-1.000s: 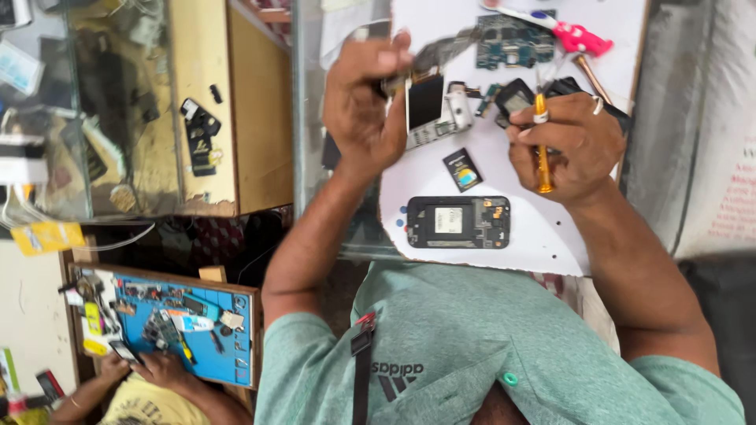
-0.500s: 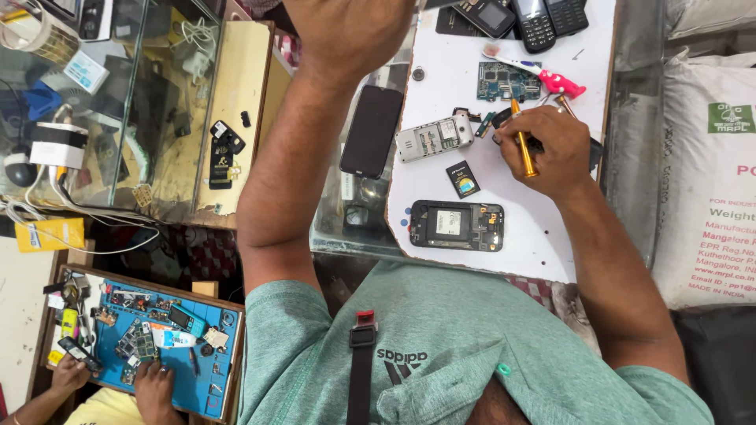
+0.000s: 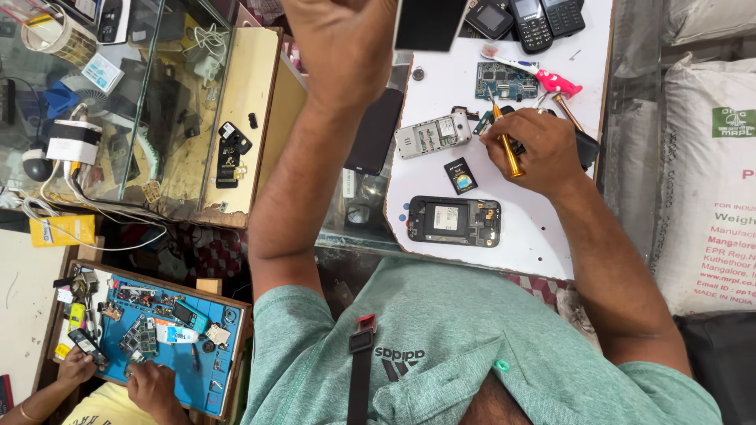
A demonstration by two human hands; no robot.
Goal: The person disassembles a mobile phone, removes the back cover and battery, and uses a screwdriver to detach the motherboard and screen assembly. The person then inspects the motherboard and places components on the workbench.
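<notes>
- Holding a dark flat phone panel up at the far edge of view, our left hand has its grip closed on the panel's edge.
- Our right hand rests on the white tabletop, its grip closed round a yellow-handled screwdriver, tip towards a small silver phone body.
- An opened black phone lies near us, a green circuit board farther off.
- We judge the raised panel could slip and drop onto the parts below, since only the fingertips seem to hold it; the screwdriver tip could skid into the small black chip just beside it.
- Left of the tabletop stands a glass showcase crammed with cables; white sacks sit on the right.
- Another person's hands work over a blue mat at near left.
</notes>
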